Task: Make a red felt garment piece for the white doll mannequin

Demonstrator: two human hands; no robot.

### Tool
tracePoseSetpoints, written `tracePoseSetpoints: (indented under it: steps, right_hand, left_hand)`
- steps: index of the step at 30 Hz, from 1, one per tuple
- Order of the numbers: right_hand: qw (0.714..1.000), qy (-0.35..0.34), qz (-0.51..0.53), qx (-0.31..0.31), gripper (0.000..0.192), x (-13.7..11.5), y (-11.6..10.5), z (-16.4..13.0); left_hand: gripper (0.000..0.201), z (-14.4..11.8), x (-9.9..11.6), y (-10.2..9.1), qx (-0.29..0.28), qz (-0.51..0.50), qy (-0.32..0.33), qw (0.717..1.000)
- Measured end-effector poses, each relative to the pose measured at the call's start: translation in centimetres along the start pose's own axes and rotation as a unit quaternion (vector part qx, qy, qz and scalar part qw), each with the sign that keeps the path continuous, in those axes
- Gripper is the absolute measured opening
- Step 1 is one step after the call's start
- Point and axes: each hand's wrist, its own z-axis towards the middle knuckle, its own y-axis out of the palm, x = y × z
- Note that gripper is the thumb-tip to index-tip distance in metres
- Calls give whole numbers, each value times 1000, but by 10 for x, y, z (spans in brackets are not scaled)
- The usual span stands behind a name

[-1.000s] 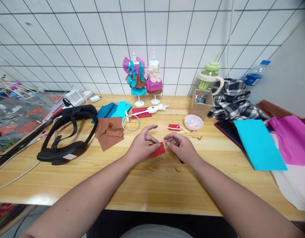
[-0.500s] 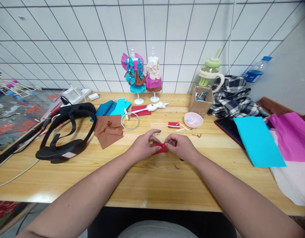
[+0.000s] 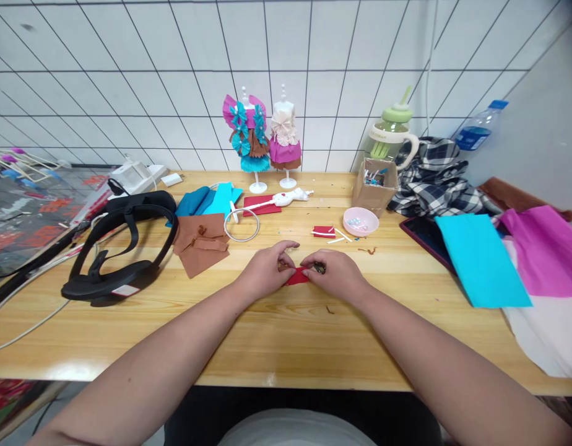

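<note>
A small strip of red crepe paper [image 3: 298,277] is stretched between my two hands near the middle of the table. My left hand [image 3: 267,271] pinches its left end between thumb and fingers, with the index finger raised. At the other end, my right hand [image 3: 336,274] presses the strip with thumb and fingertip. Within the curled right fingers shows a small dark, shiny thing [image 3: 319,267] that I cannot make out. Beyond the hands lies another red piece [image 3: 324,231] with thin white strips [image 3: 342,235] on and beside it.
Two dressed mini mannequins [image 3: 249,139] stand by the tiled wall; a bare white one [image 3: 290,197] lies before them. Brown paper [image 3: 202,244], a metal ring [image 3: 242,225] and a black headset [image 3: 121,248] are left. A pink bowl [image 3: 361,222], cardboard box [image 3: 375,186] and blue paper [image 3: 485,260] are right.
My right hand has shifted slightly left along the red strip, closer to my left hand. The dark shiny thing now shows within its fingers. The view has turned a little.
</note>
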Motion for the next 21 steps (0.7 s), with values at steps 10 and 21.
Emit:
tracePoseSetpoints:
  steps: [10,21]
  right_hand:
    - [997,-18,-76,12,13,2,1,-1]
    - [998,-7,-58,-5,17,3,-5,-1]
  left_hand:
    - [44,0,1,-8,-4,109,70,992]
    - [46,1,-1,-8,-12,141,77,987]
